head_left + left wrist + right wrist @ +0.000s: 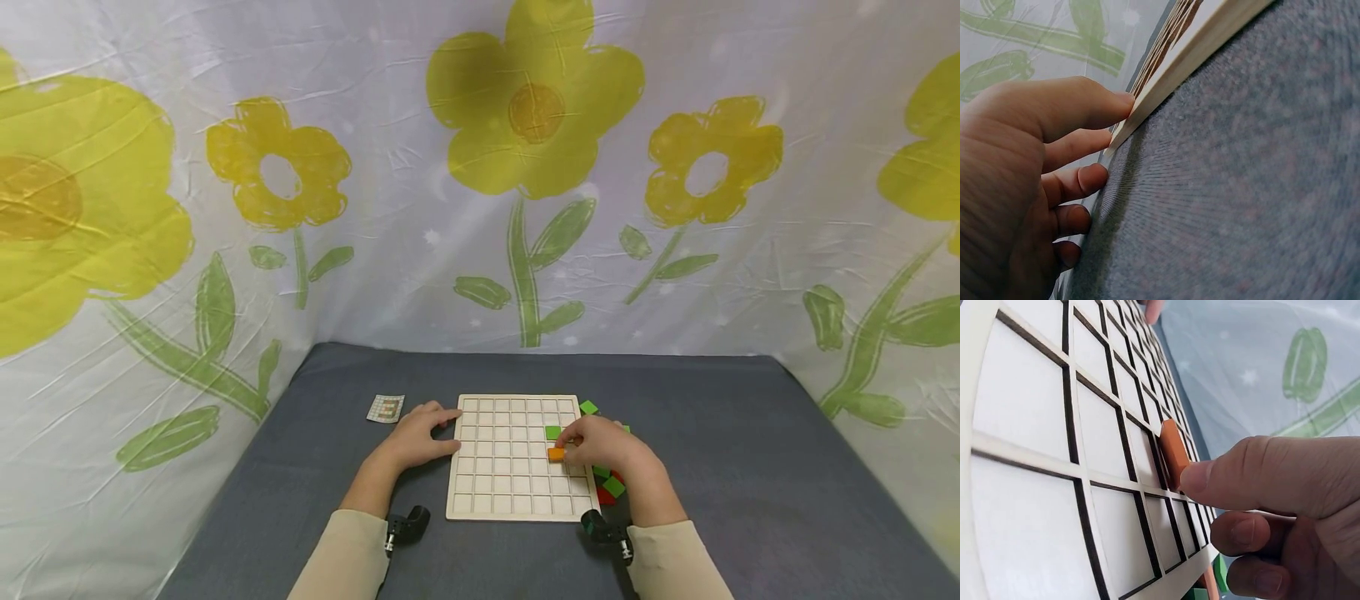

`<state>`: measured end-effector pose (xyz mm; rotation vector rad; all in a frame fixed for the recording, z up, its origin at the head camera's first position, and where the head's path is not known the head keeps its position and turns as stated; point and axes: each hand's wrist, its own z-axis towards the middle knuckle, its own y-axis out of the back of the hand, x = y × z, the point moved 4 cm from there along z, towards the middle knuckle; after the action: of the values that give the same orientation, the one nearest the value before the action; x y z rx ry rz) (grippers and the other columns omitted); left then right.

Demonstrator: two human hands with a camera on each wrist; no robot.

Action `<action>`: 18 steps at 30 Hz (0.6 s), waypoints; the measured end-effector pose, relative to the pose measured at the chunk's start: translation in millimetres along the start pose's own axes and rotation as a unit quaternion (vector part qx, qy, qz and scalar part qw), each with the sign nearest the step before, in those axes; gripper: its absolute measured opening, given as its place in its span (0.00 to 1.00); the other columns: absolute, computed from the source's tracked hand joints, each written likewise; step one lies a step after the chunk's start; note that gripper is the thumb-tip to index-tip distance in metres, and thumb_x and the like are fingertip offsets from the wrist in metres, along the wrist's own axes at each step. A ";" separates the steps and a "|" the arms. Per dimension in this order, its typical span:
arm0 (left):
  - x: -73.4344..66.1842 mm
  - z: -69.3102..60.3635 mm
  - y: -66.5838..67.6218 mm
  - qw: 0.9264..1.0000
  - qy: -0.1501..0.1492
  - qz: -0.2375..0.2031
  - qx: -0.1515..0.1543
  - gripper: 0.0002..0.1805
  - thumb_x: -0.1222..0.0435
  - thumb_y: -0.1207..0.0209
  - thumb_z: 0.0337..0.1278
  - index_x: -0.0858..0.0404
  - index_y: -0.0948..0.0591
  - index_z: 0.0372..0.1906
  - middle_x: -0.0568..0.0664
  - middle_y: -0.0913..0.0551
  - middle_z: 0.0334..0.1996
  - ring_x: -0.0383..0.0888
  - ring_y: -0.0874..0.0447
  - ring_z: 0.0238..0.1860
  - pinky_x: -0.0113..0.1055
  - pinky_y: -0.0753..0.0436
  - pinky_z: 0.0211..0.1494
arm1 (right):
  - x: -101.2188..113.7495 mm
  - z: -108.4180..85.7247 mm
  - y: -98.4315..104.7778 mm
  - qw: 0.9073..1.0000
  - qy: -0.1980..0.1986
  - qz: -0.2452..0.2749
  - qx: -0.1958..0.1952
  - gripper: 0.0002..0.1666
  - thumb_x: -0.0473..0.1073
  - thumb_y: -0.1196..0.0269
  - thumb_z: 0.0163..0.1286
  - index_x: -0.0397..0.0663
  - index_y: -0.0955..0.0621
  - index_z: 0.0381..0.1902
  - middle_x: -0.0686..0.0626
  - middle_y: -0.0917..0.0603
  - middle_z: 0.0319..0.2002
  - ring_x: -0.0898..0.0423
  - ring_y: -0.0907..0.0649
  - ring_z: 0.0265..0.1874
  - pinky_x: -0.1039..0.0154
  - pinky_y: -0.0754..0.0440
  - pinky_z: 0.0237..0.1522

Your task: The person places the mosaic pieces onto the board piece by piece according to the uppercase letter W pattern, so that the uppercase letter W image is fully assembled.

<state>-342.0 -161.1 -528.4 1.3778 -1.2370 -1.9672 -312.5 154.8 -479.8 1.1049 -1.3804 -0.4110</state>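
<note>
A pale wooden grid board (522,514) lies flat on the dark cloth. My right hand (600,442) pinches an orange square tile (555,454) over a cell near the board's right side; in the right wrist view the orange tile (1174,453) stands tilted against the grid lines. One green tile (552,432) sits in a cell just above it. My left hand (416,435) rests at the board's left edge, thumb and index finger touching the rim; in the left wrist view its other fingers are loosely bent and hold nothing.
Several loose green tiles (614,487) and red tiles (606,497) lie along the board's right edge, partly under my right hand. A small card with a coloured grid pattern (386,408) lies left of the board. A flower-printed curtain (390,250) surrounds the table.
</note>
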 end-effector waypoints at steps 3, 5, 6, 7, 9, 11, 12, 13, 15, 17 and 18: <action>-0.3 -0.5 0.6 1.000 0.000 0.001 0.000 0.32 0.52 0.32 0.61 0.57 0.21 0.69 0.43 0.29 0.39 0.43 0.35 0.39 0.46 0.33 0.44 | -0.5 1.4 -0.5 1.000 -0.001 -0.008 -0.002 0.12 0.35 0.29 0.62 0.53 0.09 0.43 0.57 0.19 0.28 0.56 0.26 0.28 0.36 0.41 0.56; -0.5 -0.8 0.9 1.000 0.001 0.001 0.000 0.32 0.51 0.32 0.61 0.57 0.21 0.69 0.43 0.29 0.39 0.43 0.35 0.39 0.46 0.32 0.44 | -0.4 1.7 -0.2 1.000 0.001 -0.011 -0.004 0.12 0.36 0.29 0.62 0.53 0.09 0.43 0.57 0.19 0.29 0.56 0.25 0.29 0.36 0.40 0.56; -0.6 -0.9 1.1 1.000 0.001 0.000 0.000 0.32 0.51 0.32 0.60 0.57 0.20 0.69 0.43 0.29 0.39 0.43 0.35 0.39 0.46 0.32 0.44 | -0.5 1.9 -0.2 1.000 0.001 -0.009 -0.004 0.12 0.36 0.28 0.62 0.54 0.09 0.43 0.58 0.18 0.30 0.56 0.25 0.30 0.36 0.40 0.57; -0.6 -1.0 1.1 1.000 0.001 0.000 0.001 0.32 0.51 0.32 0.60 0.57 0.21 0.69 0.43 0.29 0.39 0.43 0.35 0.39 0.46 0.32 0.44 | -0.5 1.8 -0.1 1.000 0.002 -0.008 -0.005 0.11 0.37 0.27 0.62 0.55 0.10 0.42 0.58 0.18 0.31 0.56 0.24 0.31 0.35 0.40 0.57; -0.6 -1.0 1.1 1.000 0.002 -0.002 0.001 0.32 0.51 0.32 0.61 0.57 0.21 0.69 0.43 0.29 0.39 0.43 0.35 0.39 0.46 0.32 0.44 | -0.4 1.5 -0.1 1.000 0.007 -0.002 -0.006 0.10 0.38 0.26 0.61 0.56 0.10 0.40 0.59 0.17 0.33 0.57 0.23 0.33 0.31 0.42 0.61; -0.7 -0.9 0.9 1.000 0.003 -0.003 0.002 0.32 0.52 0.32 0.61 0.57 0.21 0.69 0.43 0.29 0.39 0.43 0.35 0.39 0.46 0.33 0.44 | -0.7 0.9 -0.4 1.000 0.009 0.004 -0.007 0.09 0.38 0.25 0.61 0.57 0.11 0.38 0.59 0.16 0.34 0.57 0.22 0.34 0.26 0.47 0.65; -0.8 -0.8 0.8 1.000 0.003 -0.002 0.002 0.32 0.52 0.32 0.61 0.57 0.21 0.69 0.43 0.29 0.39 0.43 0.35 0.39 0.46 0.33 0.44 | -0.7 0.7 -0.7 1.000 0.009 0.008 -0.007 0.08 0.38 0.25 0.61 0.58 0.11 0.37 0.59 0.16 0.33 0.57 0.22 0.33 0.26 0.49 0.66; -0.7 -0.9 0.7 1.000 0.005 -0.002 0.002 0.32 0.52 0.32 0.61 0.56 0.21 0.69 0.42 0.29 0.39 0.43 0.35 0.39 0.45 0.32 0.44 | -0.6 0.6 -0.9 1.000 0.011 0.009 -0.008 0.08 0.38 0.25 0.61 0.58 0.11 0.36 0.59 0.17 0.32 0.56 0.22 0.33 0.25 0.50 0.66; -0.9 -1.2 0.9 1.000 0.006 0.000 0.000 0.32 0.52 0.32 0.61 0.56 0.21 0.69 0.42 0.29 0.39 0.43 0.35 0.39 0.45 0.32 0.44 | -0.8 0.5 -1.3 1.000 0.011 0.010 -0.009 0.07 0.38 0.25 0.62 0.57 0.11 0.35 0.58 0.18 0.30 0.56 0.23 0.31 0.26 0.49 0.66; -1.0 -1.6 1.2 1.000 0.005 -0.001 -0.001 0.31 0.52 0.32 0.61 0.56 0.21 0.69 0.43 0.29 0.39 0.43 0.35 0.39 0.45 0.32 0.44 | -0.8 0.6 -1.2 1.000 0.009 0.011 -0.012 0.07 0.38 0.26 0.62 0.58 0.11 0.35 0.58 0.18 0.29 0.56 0.23 0.30 0.28 0.46 0.65; -1.2 -1.9 1.4 1.000 0.004 -0.002 -0.002 0.31 0.52 0.32 0.61 0.56 0.20 0.69 0.43 0.29 0.39 0.43 0.35 0.39 0.45 0.32 0.44 | -1.1 1.1 -1.3 1.000 0.007 0.014 -0.013 0.07 0.38 0.26 0.63 0.58 0.11 0.35 0.57 0.17 0.30 0.55 0.23 0.30 0.32 0.41 0.64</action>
<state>-340.0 -161.7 -526.8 1.3845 -1.2265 -1.9638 -313.3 154.7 -481.7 1.0638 -1.3729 -0.4003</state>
